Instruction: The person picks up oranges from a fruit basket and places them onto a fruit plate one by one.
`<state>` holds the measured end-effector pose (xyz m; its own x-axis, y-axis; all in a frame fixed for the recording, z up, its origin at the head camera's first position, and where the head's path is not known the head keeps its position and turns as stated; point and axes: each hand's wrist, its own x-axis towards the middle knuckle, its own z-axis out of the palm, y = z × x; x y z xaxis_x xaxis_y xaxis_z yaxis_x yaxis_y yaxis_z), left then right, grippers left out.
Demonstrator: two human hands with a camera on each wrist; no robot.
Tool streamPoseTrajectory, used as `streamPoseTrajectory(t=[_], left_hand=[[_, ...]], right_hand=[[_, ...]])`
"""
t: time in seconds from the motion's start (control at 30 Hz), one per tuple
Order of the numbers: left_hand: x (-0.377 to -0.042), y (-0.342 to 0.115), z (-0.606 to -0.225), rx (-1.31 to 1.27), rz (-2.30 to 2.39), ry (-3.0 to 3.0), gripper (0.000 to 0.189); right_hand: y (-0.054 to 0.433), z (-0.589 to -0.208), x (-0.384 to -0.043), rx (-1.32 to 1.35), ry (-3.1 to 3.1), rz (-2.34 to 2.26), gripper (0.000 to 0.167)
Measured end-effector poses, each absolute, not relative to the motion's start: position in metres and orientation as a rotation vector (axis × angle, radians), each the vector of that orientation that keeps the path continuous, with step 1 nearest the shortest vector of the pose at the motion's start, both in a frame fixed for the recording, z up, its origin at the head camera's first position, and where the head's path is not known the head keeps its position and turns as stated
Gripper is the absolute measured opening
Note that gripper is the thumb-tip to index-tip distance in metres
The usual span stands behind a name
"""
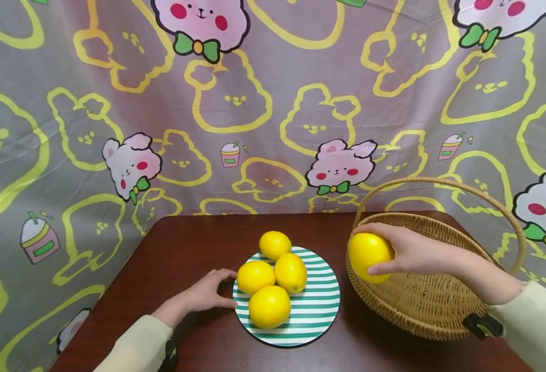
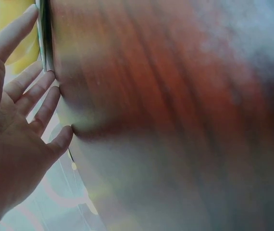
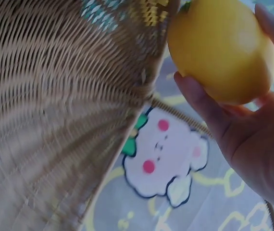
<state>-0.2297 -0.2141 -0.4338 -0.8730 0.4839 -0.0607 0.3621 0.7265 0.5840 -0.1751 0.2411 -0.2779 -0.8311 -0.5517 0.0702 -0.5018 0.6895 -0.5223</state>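
Observation:
My right hand (image 1: pixel 409 250) grips a yellow lemon (image 1: pixel 370 258) between thumb and fingers, over the left rim of a wicker basket (image 1: pixel 423 305). A bit of green shows at one end of this lemon in the right wrist view. Several more lemons (image 1: pixel 269 307) sit grouped on the left and back of a round plate (image 1: pixel 316 297) with green and white stripes. At the plate's left edge is my left hand (image 1: pixel 207 292), thumb and fingers spread apart. In the left wrist view its fingertips (image 2: pixel 66 134) touch the dark table near the plate's rim.
The basket's tall arched handle (image 1: pixel 463 187) rises over its right and back side. Everything stands on a dark red-brown wooden table (image 1: pixel 198 243). Behind and to both sides hangs a cartoon-printed cloth (image 1: pixel 273 144), close to the table's far edge.

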Motion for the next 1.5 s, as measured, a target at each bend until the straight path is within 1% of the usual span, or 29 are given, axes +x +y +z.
streamPoseTrajectory(t=[0.23,0.5,0.73,1.1,1.5], left_hand=[[-0.229,-0.215,-0.433,0.687,0.855,2.728,0.069],[-0.229,-0.215,-0.434,0.668,0.854,2.727,0.069],[-0.229,-0.215,-0.432,0.672,0.864,2.722,0.068],[-0.229,-0.215,-0.433,0.674,0.869,2.725,0.067],[-0.229,-0.215,-0.434,0.679,0.860,2.728,0.067]], right_hand=[[0.221,-0.285,-0.162,-0.825,2.783,-0.973,0.073],[0.191,-0.303,-0.145,-0.740,2.769,-1.202,0.069],[0.171,-0.320,-0.136,-0.748,2.753,-1.280,0.071],[0.151,-0.353,-0.138,-0.691,2.784,-1.277,0.074],[0.139,-0.391,-0.142,-0.633,2.774,-1.300,0.076]])
